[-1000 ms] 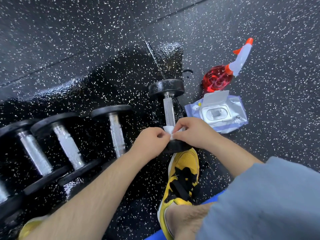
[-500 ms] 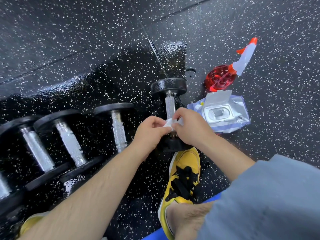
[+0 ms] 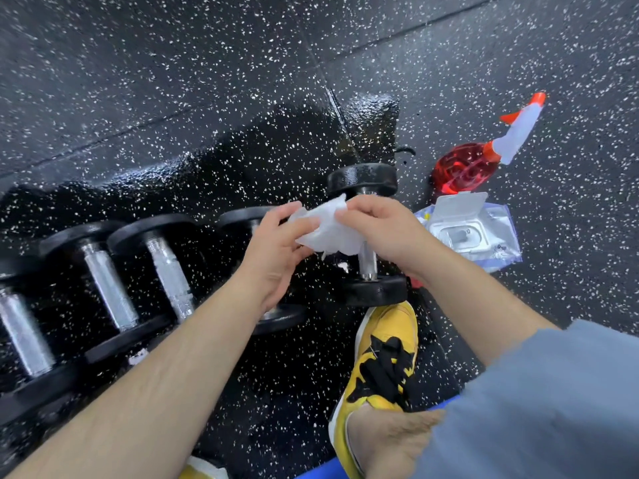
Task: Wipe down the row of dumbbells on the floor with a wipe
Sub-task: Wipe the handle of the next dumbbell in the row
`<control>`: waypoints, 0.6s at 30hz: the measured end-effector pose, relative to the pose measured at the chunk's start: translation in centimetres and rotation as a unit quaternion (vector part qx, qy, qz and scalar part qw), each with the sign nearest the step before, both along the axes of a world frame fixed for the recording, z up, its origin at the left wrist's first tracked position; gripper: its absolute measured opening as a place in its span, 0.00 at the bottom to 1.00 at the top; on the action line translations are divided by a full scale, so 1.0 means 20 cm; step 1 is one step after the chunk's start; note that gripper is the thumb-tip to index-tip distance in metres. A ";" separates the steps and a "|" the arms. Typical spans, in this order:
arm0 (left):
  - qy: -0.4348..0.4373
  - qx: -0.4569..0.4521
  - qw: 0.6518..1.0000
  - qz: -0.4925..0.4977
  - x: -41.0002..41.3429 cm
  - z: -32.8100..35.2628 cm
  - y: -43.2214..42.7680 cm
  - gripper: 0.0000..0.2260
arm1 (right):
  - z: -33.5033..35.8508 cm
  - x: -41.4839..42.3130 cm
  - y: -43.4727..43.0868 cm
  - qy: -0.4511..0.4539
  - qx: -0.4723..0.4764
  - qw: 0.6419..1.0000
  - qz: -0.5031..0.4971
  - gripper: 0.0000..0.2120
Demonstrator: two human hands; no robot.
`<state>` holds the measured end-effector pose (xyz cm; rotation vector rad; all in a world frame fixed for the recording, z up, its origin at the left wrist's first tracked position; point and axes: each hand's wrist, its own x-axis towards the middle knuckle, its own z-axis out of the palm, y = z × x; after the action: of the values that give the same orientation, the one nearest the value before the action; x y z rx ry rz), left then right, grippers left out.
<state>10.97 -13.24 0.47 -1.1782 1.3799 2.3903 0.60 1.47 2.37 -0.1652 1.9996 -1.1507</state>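
Observation:
A crumpled white wipe [image 3: 328,229] is held up between both hands above the floor. My left hand [image 3: 276,247] pinches its left edge and my right hand [image 3: 380,229] pinches its right edge. Under them lies the rightmost dumbbell [image 3: 368,264], black heads with a steel handle, partly hidden by the wipe and my right hand. To the left, several more dumbbells [image 3: 166,274] lie in a row on the wet black floor; my left hand covers part of the one nearest the middle.
An open pack of wipes [image 3: 466,229] lies right of the rightmost dumbbell, with a red spray bottle [image 3: 463,167] behind it. My yellow shoe [image 3: 383,354] stands just in front of that dumbbell. The speckled rubber floor [image 3: 173,81] is wet around the row.
Both hands have lifted off the rightmost dumbbell's handle and pulled the wipe up and open between them. The dumbbell's near head and lower handle now show.

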 end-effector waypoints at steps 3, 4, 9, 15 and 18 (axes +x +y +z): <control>-0.022 -0.015 0.998 -0.057 0.02 0.01 -0.02 0.16 | 0.02 0.01 -0.06 -0.031 -0.045 0.998 -0.042 0.12; -0.026 -0.019 0.998 -0.054 0.03 0.01 -0.03 0.13 | 0.02 0.00 -0.07 -0.034 -0.048 0.997 -0.043 0.12; 0.005 -0.009 1.000 -0.015 0.08 0.08 -0.11 0.11 | 0.04 0.01 -0.12 -0.079 -0.054 0.995 -0.001 0.07; 0.000 -0.033 0.999 0.012 0.20 0.12 -0.21 0.12 | 0.08 0.12 -0.20 -0.119 -0.113 0.986 0.028 0.04; 0.000 -0.056 0.998 0.011 0.26 0.13 -0.21 0.11 | 0.11 0.19 -0.20 -0.082 -0.118 0.989 0.047 0.10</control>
<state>16.23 -17.54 3.08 -1.2250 1.5278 2.3552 4.35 -2.58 4.65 -0.2726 1.6921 -1.2941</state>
